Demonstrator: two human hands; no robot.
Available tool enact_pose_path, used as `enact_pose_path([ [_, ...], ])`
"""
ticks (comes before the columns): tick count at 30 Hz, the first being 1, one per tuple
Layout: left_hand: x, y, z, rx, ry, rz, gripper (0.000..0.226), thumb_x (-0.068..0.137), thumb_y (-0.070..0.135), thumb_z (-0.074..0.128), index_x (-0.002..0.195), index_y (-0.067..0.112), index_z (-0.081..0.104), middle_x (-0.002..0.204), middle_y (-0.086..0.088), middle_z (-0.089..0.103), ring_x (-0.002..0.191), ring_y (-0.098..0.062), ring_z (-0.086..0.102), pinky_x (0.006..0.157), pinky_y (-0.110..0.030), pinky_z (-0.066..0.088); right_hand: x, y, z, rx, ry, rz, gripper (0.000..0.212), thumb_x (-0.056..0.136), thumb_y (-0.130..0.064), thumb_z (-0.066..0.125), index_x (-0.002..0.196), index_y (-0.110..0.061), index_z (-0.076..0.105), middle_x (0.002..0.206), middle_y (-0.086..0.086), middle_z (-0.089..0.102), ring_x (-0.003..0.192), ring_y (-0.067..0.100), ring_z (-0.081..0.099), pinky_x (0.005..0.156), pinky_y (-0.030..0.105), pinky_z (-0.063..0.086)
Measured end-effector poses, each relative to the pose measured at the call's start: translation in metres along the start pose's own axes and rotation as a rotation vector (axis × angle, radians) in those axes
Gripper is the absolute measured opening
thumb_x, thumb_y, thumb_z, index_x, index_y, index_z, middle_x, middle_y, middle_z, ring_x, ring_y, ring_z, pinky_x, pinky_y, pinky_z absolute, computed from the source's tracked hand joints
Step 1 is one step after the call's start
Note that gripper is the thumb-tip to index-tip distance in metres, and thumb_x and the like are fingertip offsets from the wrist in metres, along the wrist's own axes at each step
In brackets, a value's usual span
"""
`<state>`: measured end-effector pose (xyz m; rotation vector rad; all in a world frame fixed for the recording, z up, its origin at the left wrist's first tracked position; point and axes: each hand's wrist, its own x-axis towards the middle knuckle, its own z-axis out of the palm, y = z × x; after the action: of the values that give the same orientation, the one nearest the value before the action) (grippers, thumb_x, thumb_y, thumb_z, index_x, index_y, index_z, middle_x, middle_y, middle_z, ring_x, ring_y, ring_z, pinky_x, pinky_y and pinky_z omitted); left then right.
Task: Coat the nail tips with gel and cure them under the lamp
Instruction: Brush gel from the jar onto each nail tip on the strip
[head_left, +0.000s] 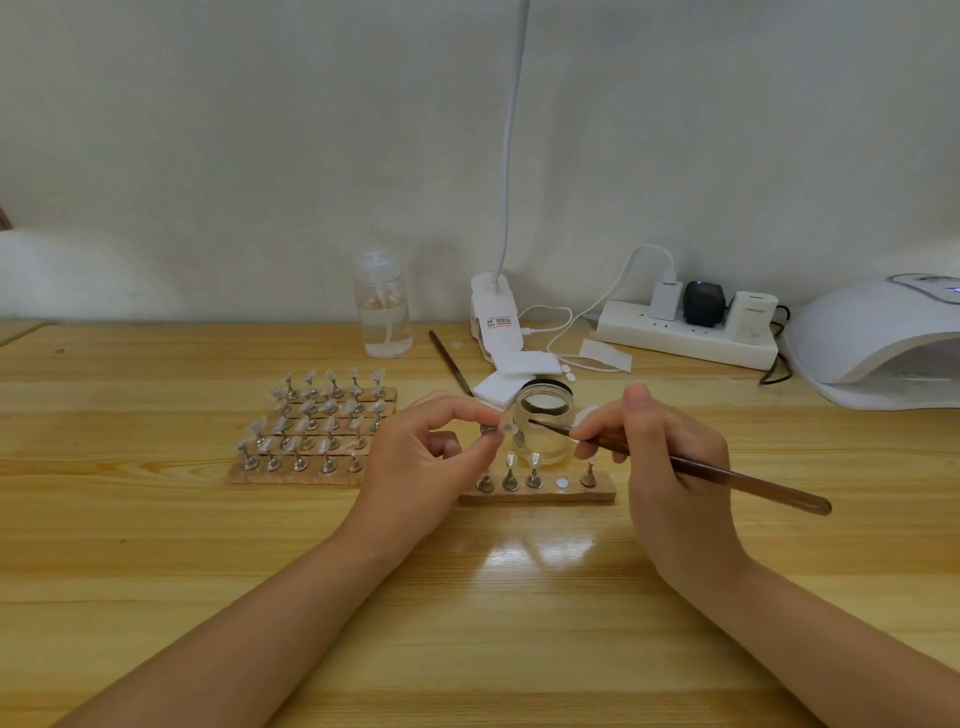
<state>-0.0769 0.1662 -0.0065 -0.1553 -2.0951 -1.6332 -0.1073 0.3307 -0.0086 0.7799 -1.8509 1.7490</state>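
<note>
My left hand (421, 457) pinches a small metal stand with a clear nail tip (505, 428) on it, lifted above the wooden strip holder (540, 496). My right hand (660, 457) grips a brown brush (727, 475), whose dark tip points at the nail tip. Behind them stands a glass gel jar (543, 423). The strip holds several stands with tips and one bare magnet spot (561, 482). The white curing lamp (878, 343) sits at the far right.
A larger wooden rack of several rows of nail tips (311, 431) lies to the left. Behind are a clear pump bottle (383, 306), a second brush (449, 364), white wipes (511, 376), a clip lamp base (493, 317) and a power strip (685, 338) with cables.
</note>
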Motion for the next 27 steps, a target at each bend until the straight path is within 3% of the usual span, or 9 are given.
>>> enact_pose_path([
  [3,-0.0004,0.0003,0.0003,-0.003,-0.007,-0.007,0.021,0.075,0.010,0.071,0.068,0.030,0.068,0.081,0.012,0.067,0.041,-0.002,0.041,0.041,-0.011,0.035,-0.0003,-0.0014,0.0019,-0.004,-0.017,-0.008,0.040,0.089,-0.036,0.035,0.067,-0.022,0.064,0.060,-0.003,0.063,0.063,0.006,0.061,0.061,0.009,0.041],
  [8,-0.0015,0.0001,0.0000,0.018,-0.021,-0.038,0.011,0.075,0.014,0.072,0.071,0.021,0.066,0.054,0.013,0.060,0.037,-0.001,0.039,0.040,-0.009,0.031,-0.0009,-0.0030,0.0043,-0.002,-0.029,-0.014,0.041,0.090,-0.034,0.035,0.068,-0.019,0.065,0.061,-0.004,0.063,0.064,0.006,0.061,0.062,0.008,0.040],
  [14,-0.0008,0.0001,0.0004,-0.003,-0.017,-0.035,0.012,0.074,0.009,0.072,0.069,0.018,0.067,0.072,0.011,0.066,0.037,-0.001,0.038,0.041,-0.010,0.032,-0.0013,-0.0042,0.0068,-0.074,-0.057,-0.085,0.037,0.091,-0.030,0.034,0.073,-0.018,0.064,0.068,-0.008,0.062,0.069,0.004,0.061,0.066,0.015,0.046],
  [18,-0.0004,-0.0004,0.0006,0.010,-0.019,-0.048,0.012,0.074,0.009,0.073,0.069,0.018,0.066,0.061,0.013,0.063,0.037,-0.001,0.038,0.040,-0.009,0.031,-0.0020,-0.0038,0.0080,-0.118,-0.086,-0.097,0.036,0.091,-0.028,0.035,0.075,-0.016,0.065,0.070,-0.011,0.061,0.071,0.002,0.060,0.063,0.011,0.043],
  [23,0.0008,-0.0027,0.0007,0.026,0.007,-0.061,0.018,0.071,0.011,0.075,0.065,0.025,0.066,0.076,-0.008,0.066,0.039,-0.003,0.039,0.040,-0.010,0.033,-0.0024,-0.0039,0.0072,-0.125,-0.092,-0.124,0.035,0.092,-0.027,0.035,0.073,-0.018,0.063,0.066,-0.007,0.062,0.067,0.000,0.058,0.063,0.010,0.041],
  [27,0.0013,-0.0032,0.0007,0.032,0.004,-0.061,0.018,0.071,0.007,0.074,0.067,0.023,0.067,0.081,-0.022,0.064,0.039,-0.004,0.040,0.040,-0.010,0.033,-0.0032,-0.0041,0.0062,-0.089,-0.101,-0.107,0.037,0.091,-0.029,0.035,0.068,-0.020,0.063,0.062,-0.004,0.062,0.065,0.007,0.060,0.064,0.023,0.048],
])
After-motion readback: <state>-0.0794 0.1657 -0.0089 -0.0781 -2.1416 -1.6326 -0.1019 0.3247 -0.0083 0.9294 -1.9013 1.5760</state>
